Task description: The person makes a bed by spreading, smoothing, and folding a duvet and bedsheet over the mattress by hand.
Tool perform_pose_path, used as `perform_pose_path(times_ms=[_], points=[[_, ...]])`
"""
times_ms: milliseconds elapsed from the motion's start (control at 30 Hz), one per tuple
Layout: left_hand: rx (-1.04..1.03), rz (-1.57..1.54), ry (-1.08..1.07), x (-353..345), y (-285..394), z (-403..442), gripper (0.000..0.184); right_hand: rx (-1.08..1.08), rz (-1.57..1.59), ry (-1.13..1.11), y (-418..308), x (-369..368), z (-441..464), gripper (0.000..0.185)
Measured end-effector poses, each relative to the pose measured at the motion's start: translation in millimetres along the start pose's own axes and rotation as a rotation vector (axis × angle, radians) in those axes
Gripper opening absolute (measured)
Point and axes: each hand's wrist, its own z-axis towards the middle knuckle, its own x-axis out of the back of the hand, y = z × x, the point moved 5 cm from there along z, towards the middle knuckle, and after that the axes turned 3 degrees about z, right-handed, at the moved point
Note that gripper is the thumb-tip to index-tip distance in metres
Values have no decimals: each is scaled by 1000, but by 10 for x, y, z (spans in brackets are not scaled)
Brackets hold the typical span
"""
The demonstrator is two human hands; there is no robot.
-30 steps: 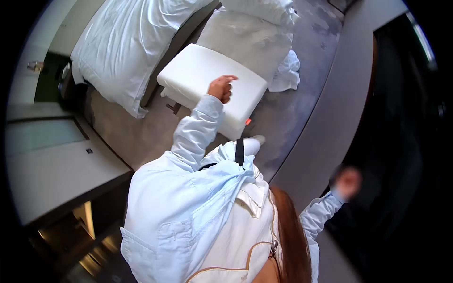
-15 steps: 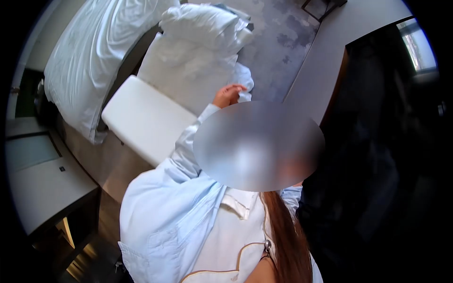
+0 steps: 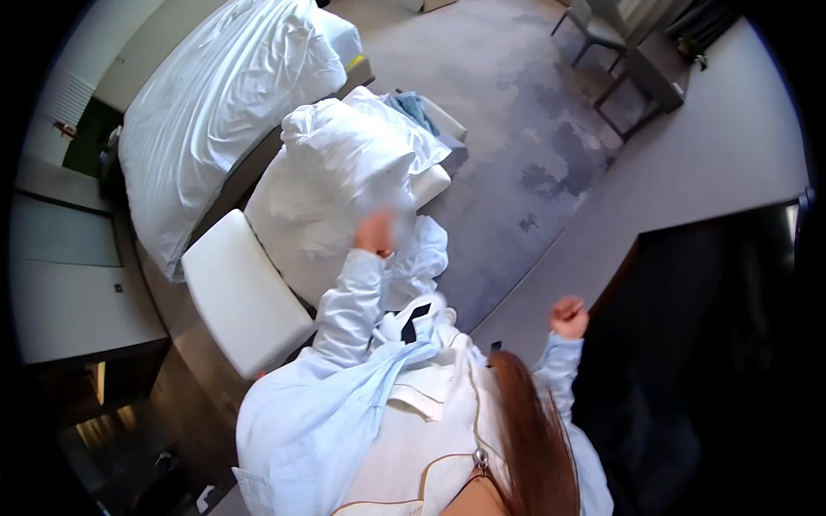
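Observation:
My left hand is in front of the heaped white bedding. A blur covers its fingers, so whether they hold or touch anything is unclear. Away from the bedding, at the right, my right hand is raised beside the dark screen-like panel; its fingers are curled in and nothing shows in them. A smooth white padded block lies to the left of my left forearm, beside the bedding. Blue-grey cloth rests at the far edge of the heap.
A bed with rumpled white covers runs along the left. Patterned grey carpet spreads beyond the bedding. A chair and a desk stand at the far right, by the wall. A cabinet is at the left.
The view has shifted, bringing the chair, desk and more carpet into sight. My left hand has gone from over the white block to the bedding. My right hand is now clear of the blur.

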Motion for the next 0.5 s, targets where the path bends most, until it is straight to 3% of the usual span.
perform_pose_path(times_ms=[67,100,167,267,367,433,500], points=[[-102,-34,-97,-323,261,4,13,32,-14,-265,-415,-556,496,14],[16,-190,-110,-617,496,-95,14,18,-41,-267,-492,-821,563,14],[78,-146,159,-768,554,321,13,-10,-70,-418,-555,-1548,940,16],[-59,-95,193,-1013,775,949,13,-66,-215,-512,-586,-2128,1668,16],[-129,25,299,-1379,832,1933,15,-195,-45,-329,-664,-2247,2443,15],[-103,96,203,-2164,1038,2963,15,-79,-3,-160,-1032,-2335,3146,16],[-256,99,109,-2735,1342,3790,14,-34,4,50,-1274,-2499,3479,16]])
